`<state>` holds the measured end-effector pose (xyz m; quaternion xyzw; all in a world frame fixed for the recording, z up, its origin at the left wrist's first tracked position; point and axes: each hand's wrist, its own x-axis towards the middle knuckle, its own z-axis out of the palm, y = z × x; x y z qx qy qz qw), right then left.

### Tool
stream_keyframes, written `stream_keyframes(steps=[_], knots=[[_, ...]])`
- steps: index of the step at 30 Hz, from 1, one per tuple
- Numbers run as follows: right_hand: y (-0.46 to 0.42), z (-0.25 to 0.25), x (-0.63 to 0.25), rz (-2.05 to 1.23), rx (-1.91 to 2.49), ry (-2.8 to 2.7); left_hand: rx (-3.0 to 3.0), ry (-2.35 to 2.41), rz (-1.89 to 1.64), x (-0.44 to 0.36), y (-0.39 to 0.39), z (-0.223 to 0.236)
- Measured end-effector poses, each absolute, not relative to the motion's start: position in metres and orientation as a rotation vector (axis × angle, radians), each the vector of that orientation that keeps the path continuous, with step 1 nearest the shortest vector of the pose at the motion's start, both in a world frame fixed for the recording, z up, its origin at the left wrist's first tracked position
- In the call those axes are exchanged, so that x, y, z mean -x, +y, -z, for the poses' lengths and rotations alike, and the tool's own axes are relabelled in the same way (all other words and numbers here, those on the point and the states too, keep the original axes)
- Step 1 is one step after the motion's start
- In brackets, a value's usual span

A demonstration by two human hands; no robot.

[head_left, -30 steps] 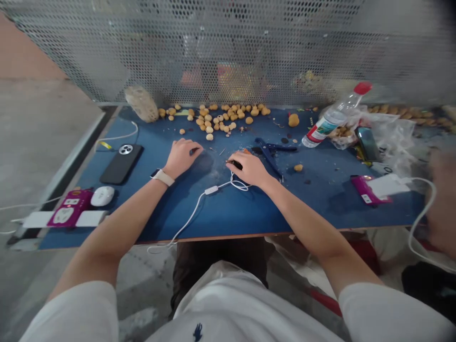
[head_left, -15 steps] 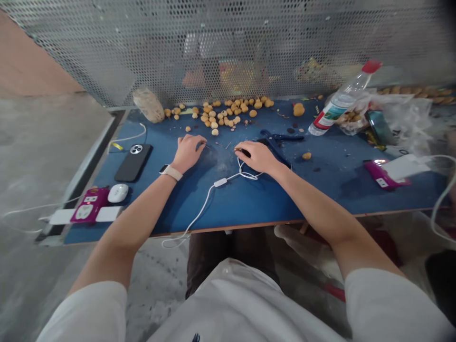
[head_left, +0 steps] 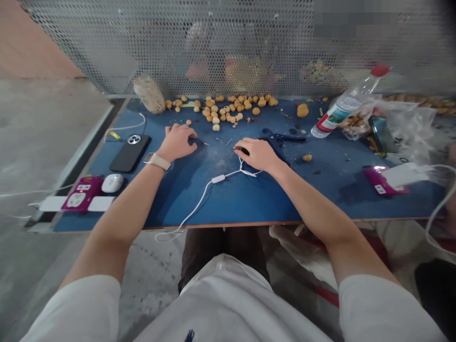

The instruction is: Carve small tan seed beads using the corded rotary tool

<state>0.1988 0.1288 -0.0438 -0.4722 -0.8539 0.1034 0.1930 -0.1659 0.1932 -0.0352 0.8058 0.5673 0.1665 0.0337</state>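
R fingers: R hand [head_left: 258,154] is held palm-down on desk, fingers [head_left: 245,146] curled together, tips pinched on small dark object [head_left: 240,150]; exact item can't be told.
L fingers: L hand [head_left: 177,142] is held palm-down, fingers [head_left: 183,130] curled w/ tips on desk; whether anything is clamped can't be told.
Betw. hands: thin metal bits [head_left: 228,141] are scattered on desk surface, nearer L hand.
By R hand: blue-handled pliers [head_left: 281,138] are laid just beside R hand, partly covered by it. White cable [head_left: 228,175] w/ inline unit is looped under R wrist, run toward near desk edge & hung over it.
L wrist: beige-strapped smartwatch [head_left: 157,161] is worn.
Far edge: round tan nuts [head_left: 228,111] are spread in loose cluster beyond hands. Mesh sack [head_left: 148,95] is set at L end of cluster.
L side: black phone [head_left: 130,153] is laid face-down, white mouse [head_left: 112,183] near magenta power strip [head_left: 76,199].
R side: clear water bottle [head_left: 344,108] w/ red cap is tipped on clear plastic bag [head_left: 404,124]. Dark phone [head_left: 381,134] is laid on bag. Magenta pack [head_left: 383,184] is set near desk edge.
Desk: blue top [head_left: 178,202] w/ tan edge is seen, perforated metal screen [head_left: 213,47] stood behind it.
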Motion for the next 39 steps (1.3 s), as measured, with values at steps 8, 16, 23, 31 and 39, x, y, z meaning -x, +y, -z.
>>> stream_keyframes(steps=[8,16,23,31,39], knots=[[0.131,0.045,-0.198,-0.386,1.305,-2.337,-2.519,1.745,-0.481,0.178,0.198,0.035],[0.125,0.044,-0.199,-0.46,1.261,-2.275,-2.545,1.784,-0.388,0.176,0.199,0.037],[0.124,0.045,-0.2,-0.447,1.261,-2.266,-2.53,1.784,-0.345,0.179,0.206,0.05],[0.126,0.048,-0.204,-0.401,1.245,-2.226,-2.363,1.493,-0.75,0.151,0.194,0.033],[0.127,0.056,-0.196,-0.274,1.223,-2.234,-2.327,1.113,-0.961,0.11,0.157,0.035]])
